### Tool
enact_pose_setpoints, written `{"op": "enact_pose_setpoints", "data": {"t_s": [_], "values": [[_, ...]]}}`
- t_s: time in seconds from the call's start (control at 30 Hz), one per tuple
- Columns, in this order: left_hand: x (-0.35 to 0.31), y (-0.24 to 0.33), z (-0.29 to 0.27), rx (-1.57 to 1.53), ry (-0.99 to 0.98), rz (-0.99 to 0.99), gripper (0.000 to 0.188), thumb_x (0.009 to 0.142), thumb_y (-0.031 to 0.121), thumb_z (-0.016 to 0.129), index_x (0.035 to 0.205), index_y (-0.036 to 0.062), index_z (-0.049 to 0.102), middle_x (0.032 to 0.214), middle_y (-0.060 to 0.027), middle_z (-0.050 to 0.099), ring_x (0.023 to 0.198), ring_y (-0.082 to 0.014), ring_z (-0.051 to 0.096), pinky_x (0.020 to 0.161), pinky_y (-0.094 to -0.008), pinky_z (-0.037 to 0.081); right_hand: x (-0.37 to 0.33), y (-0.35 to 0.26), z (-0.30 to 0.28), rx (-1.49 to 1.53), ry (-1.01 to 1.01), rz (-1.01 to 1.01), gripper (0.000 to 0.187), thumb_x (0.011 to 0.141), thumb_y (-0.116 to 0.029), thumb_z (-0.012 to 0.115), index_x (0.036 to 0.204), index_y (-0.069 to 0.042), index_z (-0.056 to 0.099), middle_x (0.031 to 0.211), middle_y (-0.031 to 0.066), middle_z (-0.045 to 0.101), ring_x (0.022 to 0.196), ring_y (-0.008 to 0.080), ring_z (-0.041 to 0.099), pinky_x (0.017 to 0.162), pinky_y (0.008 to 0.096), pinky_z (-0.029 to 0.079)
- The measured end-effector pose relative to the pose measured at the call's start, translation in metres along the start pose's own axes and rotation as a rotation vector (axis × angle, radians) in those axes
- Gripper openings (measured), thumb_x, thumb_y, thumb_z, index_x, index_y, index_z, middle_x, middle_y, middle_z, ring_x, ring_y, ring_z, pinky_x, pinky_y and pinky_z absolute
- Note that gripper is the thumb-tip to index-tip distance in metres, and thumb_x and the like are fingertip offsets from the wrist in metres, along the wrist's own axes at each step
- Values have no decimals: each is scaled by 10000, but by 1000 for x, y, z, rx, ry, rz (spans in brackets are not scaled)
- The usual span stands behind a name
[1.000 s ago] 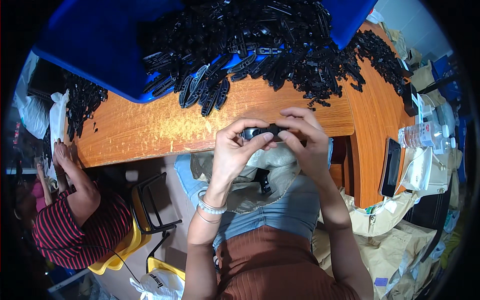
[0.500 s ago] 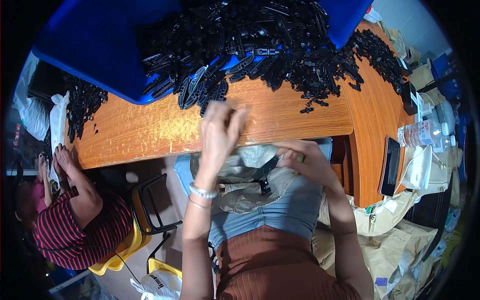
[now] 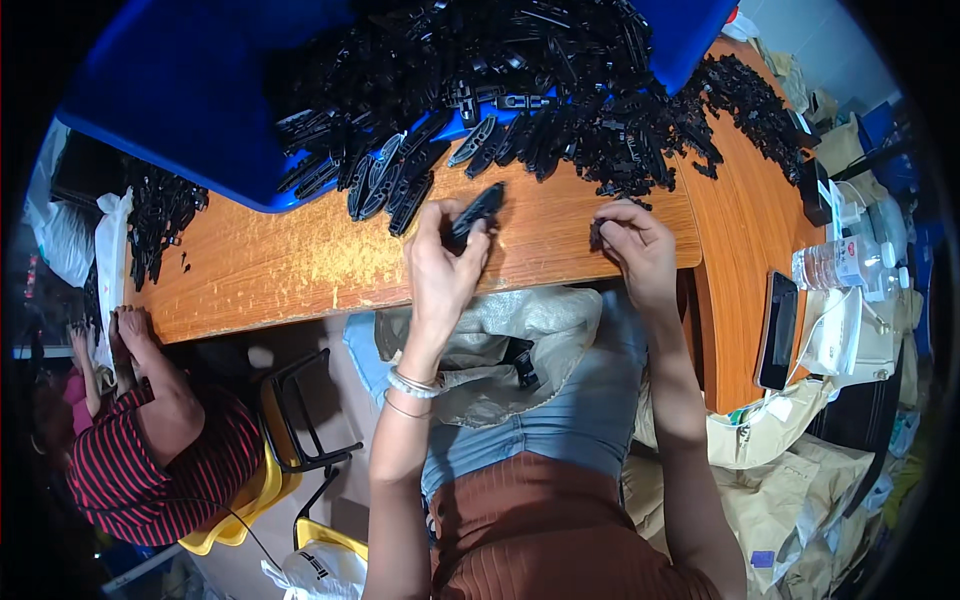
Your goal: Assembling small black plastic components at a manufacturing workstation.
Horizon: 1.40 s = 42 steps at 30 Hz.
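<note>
Pinching a long black piece (image 3: 484,208) at a tilt between thumb and fingers, my left hand (image 3: 443,262) is over the wooden table (image 3: 320,255). My right hand (image 3: 645,250) nips a small dark bit (image 3: 597,234) in its fingertips, near the table's edge. Ahead, the blue bin (image 3: 165,120) holds a heap of black parts (image 3: 400,90), which runs past its rim onto the wood. Across my lap, grey cloth (image 3: 545,315) cradles another dark piece (image 3: 524,368).
</note>
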<state>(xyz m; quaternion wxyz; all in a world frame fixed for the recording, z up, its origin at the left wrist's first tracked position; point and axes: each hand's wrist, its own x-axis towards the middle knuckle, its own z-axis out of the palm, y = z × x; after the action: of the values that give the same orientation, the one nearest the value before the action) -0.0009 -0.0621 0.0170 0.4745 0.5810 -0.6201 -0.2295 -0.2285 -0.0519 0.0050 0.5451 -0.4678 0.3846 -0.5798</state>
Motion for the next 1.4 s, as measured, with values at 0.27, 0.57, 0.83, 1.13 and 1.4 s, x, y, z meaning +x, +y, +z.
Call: {"op": "enact_pose_setpoints", "data": {"t_s": [0.27,0.57,0.83,1.13,1.4], "values": [[-21,21,-3,-765,-380,-377,299,807,-59,645,1097,-83,582,818,-112,673,669,-123,652,607,-215,547,-17,-17,24,246,6,208,160,878,8,550,1025,52,591,911,112,602,638,102,551,551,194,425],[-36,41,-14,-662,-460,-305,275,808,-76,635,1080,-64,599,814,-107,681,726,-124,669,631,-194,529,-34,-24,53,-257,54,-122,138,755,86,630,884,43,656,959,75,558,895,134,520,756,238,407],[-36,43,-10,-828,-397,-367,241,784,-103,639,1019,-59,606,816,-114,670,714,-149,674,642,-217,545,-36,-25,46,-689,12,-401,151,771,-4,651,921,14,642,977,88,570,887,123,524,734,241,433],[-36,45,-14,-603,-428,-333,191,768,-100,644,938,-21,610,712,-60,630,616,-76,600,534,-169,458,-45,-14,43,-511,-50,-35,223,834,-60,635,1029,46,620,774,36,628,642,64,558,617,200,441],[-19,9,-27,-390,-504,-78,213,913,161,572,958,-17,681,845,-82,694,733,-134,629,660,-266,497,-44,-23,32,-484,-359,39,245,820,-100,641,1043,0,649,765,59,640,639,98,570,573,233,441]]}}
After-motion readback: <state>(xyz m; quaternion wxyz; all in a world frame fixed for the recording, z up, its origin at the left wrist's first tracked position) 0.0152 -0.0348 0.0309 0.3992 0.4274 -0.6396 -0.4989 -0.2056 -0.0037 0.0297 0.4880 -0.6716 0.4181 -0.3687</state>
